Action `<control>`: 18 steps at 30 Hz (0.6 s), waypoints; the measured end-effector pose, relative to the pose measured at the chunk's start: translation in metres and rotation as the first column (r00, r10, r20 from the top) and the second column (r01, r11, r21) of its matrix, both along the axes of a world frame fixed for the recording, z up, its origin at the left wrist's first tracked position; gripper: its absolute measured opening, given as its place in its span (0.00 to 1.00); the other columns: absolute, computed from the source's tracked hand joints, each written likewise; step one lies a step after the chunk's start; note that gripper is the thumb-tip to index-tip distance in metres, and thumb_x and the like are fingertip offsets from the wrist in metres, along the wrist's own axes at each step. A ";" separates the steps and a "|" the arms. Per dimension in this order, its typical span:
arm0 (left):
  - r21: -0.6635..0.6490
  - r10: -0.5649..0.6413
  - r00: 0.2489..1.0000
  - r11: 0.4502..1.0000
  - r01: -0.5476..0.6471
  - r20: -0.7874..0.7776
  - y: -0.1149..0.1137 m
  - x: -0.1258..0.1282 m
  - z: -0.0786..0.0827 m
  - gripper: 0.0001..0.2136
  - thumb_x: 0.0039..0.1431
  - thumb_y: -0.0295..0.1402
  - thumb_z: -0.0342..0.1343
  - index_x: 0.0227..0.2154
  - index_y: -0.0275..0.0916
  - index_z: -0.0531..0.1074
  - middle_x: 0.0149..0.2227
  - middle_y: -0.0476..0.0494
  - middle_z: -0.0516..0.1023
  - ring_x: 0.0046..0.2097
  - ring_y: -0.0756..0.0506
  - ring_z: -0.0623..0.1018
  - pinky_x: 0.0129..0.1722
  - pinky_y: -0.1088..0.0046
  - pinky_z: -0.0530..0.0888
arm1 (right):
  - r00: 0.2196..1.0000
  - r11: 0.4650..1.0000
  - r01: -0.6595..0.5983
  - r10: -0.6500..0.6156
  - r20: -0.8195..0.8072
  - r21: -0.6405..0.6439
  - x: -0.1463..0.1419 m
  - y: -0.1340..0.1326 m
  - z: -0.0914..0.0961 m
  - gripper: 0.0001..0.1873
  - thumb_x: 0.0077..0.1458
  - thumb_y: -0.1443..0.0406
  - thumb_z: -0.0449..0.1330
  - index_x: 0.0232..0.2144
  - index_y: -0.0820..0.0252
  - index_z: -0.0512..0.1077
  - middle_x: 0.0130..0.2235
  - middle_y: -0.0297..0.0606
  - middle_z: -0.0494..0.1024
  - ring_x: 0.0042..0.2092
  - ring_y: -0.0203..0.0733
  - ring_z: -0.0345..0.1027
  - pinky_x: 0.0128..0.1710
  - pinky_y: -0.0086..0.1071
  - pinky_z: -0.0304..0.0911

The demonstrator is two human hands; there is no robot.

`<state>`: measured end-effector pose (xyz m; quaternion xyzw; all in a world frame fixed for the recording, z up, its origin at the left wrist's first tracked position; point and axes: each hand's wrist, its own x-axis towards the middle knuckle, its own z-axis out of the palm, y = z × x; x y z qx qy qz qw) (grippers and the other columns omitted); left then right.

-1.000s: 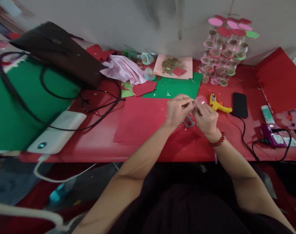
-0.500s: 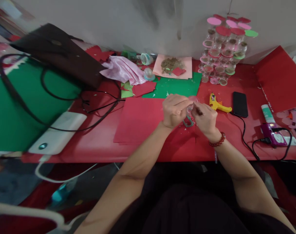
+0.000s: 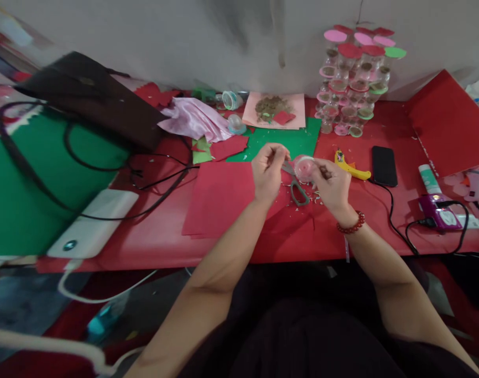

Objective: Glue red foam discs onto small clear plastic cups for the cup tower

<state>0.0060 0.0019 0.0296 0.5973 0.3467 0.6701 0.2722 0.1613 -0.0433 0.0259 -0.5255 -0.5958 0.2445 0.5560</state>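
Cup (image 3: 303, 169), clear pink, is at the fingertips of the right hand (image 3: 333, 184), above the table and near the scissors (image 3: 294, 182). Change: half a second ago, the fingertips of both hands met; now the hands stand apart and the cup's round face shows between them. Consequence, as a judgement: the right hand alone supports the cup, leaving its face and edge accessible.

Right hand: fingers bent, thumb and fingertips closed on the cup's side. Left hand (image 3: 267, 168): fingers curled, tips drawn into a narrow pinch just beside the cup; whether they hold a thin piece cannot be told. Both forearms extend forward and converge; a bracelet (image 3: 352, 223) rings the right wrist.

Surroundings: red sheets (image 3: 219, 197) lie left of the scissors, a green sheet (image 3: 263, 142) beyond the hands, and a glue gun (image 3: 352, 169) and phone (image 3: 384, 165) to the right.
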 end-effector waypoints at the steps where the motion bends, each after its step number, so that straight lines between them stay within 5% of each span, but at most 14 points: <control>1: -0.021 -0.031 0.999 0.999 0.030 -0.026 0.003 -0.003 0.000 0.17 0.73 0.41 0.49 0.29 0.42 0.75 0.30 0.47 0.79 0.34 0.49 0.78 0.37 0.70 0.75 | 0.999 1.000 -0.001 0.000 -0.040 -0.022 0.001 0.001 0.001 0.10 0.61 0.62 0.59 0.41 0.55 0.79 0.29 0.31 0.79 0.23 0.31 0.67 0.25 0.28 0.65; 4: -0.025 -0.150 0.946 0.988 0.149 -0.287 0.008 -0.010 0.000 0.08 0.69 0.37 0.54 0.41 0.44 0.78 0.45 0.44 0.83 0.50 0.44 0.80 0.53 0.62 0.75 | 0.988 0.995 -0.017 0.002 -0.152 -0.095 0.002 0.005 0.003 0.08 0.62 0.62 0.59 0.41 0.55 0.76 0.26 0.29 0.78 0.20 0.31 0.66 0.22 0.28 0.64; 8: -0.011 -0.152 0.781 0.983 0.183 -0.606 0.005 -0.010 -0.001 0.26 0.55 0.29 0.66 0.58 0.47 0.73 0.60 0.43 0.79 0.66 0.37 0.71 0.66 0.49 0.64 | 0.969 0.983 -0.057 0.012 -0.246 -0.176 0.002 0.008 0.002 0.10 0.62 0.58 0.60 0.45 0.54 0.69 0.24 0.25 0.76 0.20 0.31 0.67 0.21 0.26 0.63; 13: 0.018 -0.003 0.732 1.000 0.021 -0.681 0.000 -0.002 -0.004 0.16 0.59 0.36 0.64 0.51 0.48 0.78 0.52 0.42 0.84 0.63 0.34 0.74 0.66 0.45 0.57 | 0.977 0.981 -0.073 0.035 -0.209 -0.178 0.000 0.007 -0.003 0.08 0.64 0.58 0.58 0.40 0.54 0.66 0.24 0.25 0.76 0.20 0.31 0.68 0.20 0.25 0.63; 18: -0.051 -0.053 0.737 0.998 0.025 -0.674 0.005 -0.005 -0.007 0.13 0.58 0.41 0.66 0.46 0.49 0.80 0.52 0.42 0.84 0.57 0.35 0.79 0.64 0.48 0.58 | 1.000 0.999 0.012 -0.013 -0.017 -0.038 0.006 0.011 -0.001 0.06 0.63 0.60 0.61 0.38 0.57 0.74 0.34 0.32 0.80 0.29 0.31 0.73 0.29 0.27 0.68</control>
